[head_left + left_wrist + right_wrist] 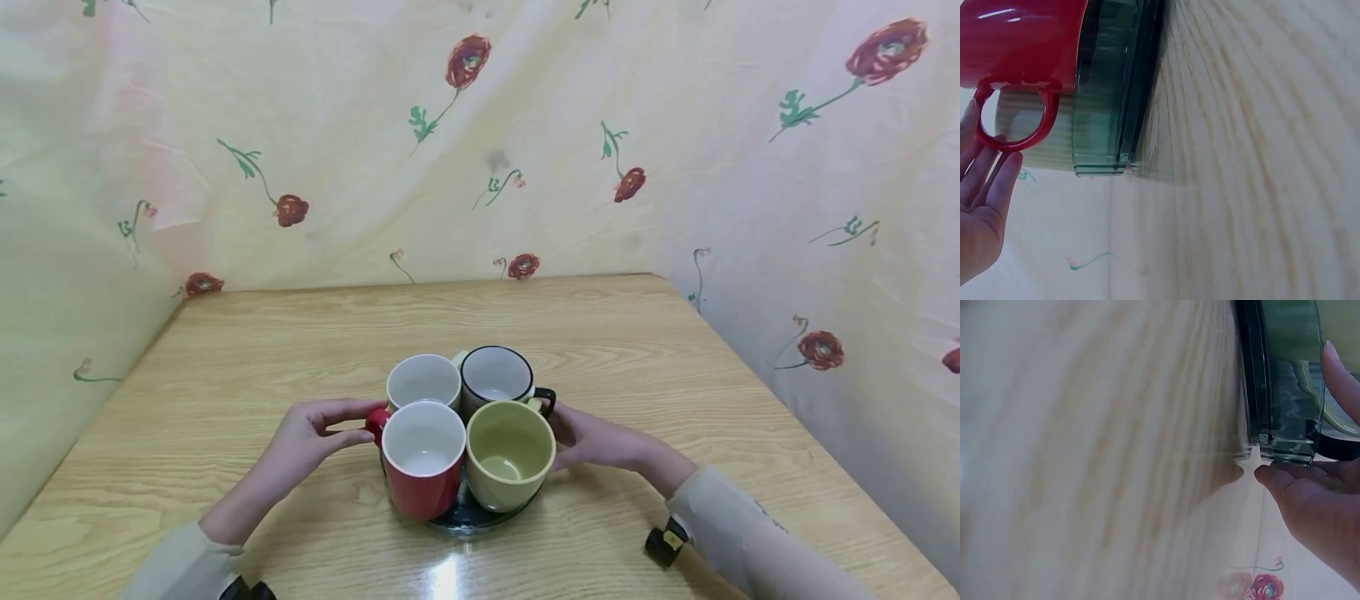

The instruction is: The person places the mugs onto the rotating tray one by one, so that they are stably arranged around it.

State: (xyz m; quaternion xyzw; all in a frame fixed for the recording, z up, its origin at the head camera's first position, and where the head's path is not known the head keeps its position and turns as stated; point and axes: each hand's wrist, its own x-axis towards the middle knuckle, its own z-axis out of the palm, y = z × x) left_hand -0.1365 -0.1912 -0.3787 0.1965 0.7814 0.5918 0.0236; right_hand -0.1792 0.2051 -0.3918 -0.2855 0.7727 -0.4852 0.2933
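Observation:
Four mugs stand grouped in a low, round dark-green glass dish (pixel 468 518). At the front left is a red mug (pixel 422 492) with a white inside; my left hand (pixel 318 433) pinches its handle between thumb and fingers. Beside it stands a pale yellow-green mug (pixel 504 492). Behind are a white-lined mug (pixel 423 379) and a black-rimmed mug (pixel 497 375) with a black handle. My right hand (pixel 600 437) is at the dish's right side, thumb near the yellow-green mug. In the right wrist view, its fairly straight fingers (pixel 1291 481) rest against the glass wall (pixel 1291 425).
The light wooden table (pixel 300 350) extends around the dish on all sides. Floral cloth (pixel 337 150) hangs behind the table and along both its sides. A dark wrist device (pixel 665 542) sits at the right sleeve.

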